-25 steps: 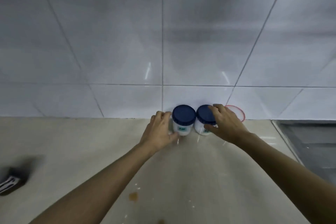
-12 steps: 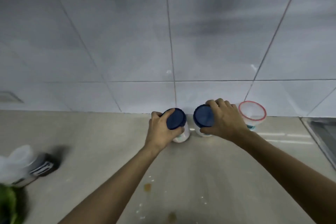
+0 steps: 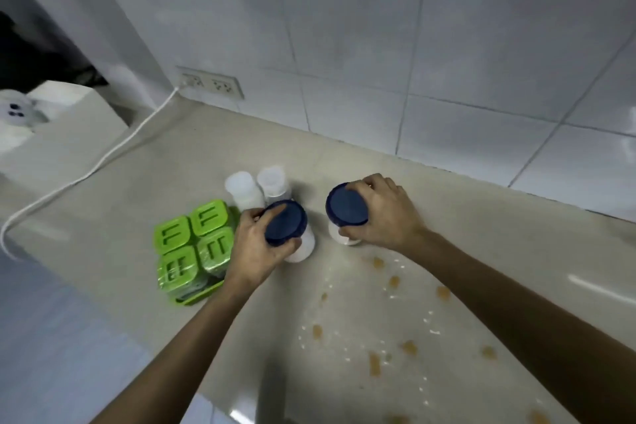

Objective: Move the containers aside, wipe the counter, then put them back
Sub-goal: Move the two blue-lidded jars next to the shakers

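Note:
Two white jars with dark blue lids are in my hands over the beige counter. My left hand grips the left jar around its lid and side. My right hand holds the right jar from above, fingers over the lid's far edge. Both jars sit just right of a green set of four lidded boxes and two translucent white bottles. Whether the jars touch the counter, I cannot tell. Orange-brown spots and white specks soil the counter nearer to me.
A tiled wall runs behind the counter, with a double socket and a white cable trailing left. A white appliance stands at the far left. The counter's front edge drops off at lower left.
Both hands have carried the blue-lidded jars away from the wall to the left, beside the green boxes. The view swung left; the red-rimmed cup is out of sight.

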`<act>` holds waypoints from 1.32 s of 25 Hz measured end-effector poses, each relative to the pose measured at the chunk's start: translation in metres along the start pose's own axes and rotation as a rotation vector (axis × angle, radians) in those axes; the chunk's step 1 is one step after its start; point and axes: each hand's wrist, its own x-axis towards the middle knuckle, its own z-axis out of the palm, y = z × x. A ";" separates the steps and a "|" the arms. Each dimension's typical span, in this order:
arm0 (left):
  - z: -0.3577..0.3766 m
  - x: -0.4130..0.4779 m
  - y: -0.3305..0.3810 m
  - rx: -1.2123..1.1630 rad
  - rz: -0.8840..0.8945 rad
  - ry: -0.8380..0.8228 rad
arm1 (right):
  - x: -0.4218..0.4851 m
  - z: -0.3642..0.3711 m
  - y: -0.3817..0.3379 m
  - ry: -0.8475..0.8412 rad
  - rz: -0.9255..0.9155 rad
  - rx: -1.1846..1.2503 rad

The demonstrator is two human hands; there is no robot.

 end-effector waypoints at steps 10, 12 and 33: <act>-0.010 0.018 -0.057 0.130 0.109 0.115 | 0.052 0.063 -0.066 -0.036 0.018 0.006; -0.008 0.019 -0.064 0.188 0.167 0.130 | 0.055 0.067 -0.066 -0.034 0.016 -0.002; 0.120 -0.042 0.079 0.097 0.628 0.014 | -0.147 -0.008 0.167 0.150 0.320 -0.105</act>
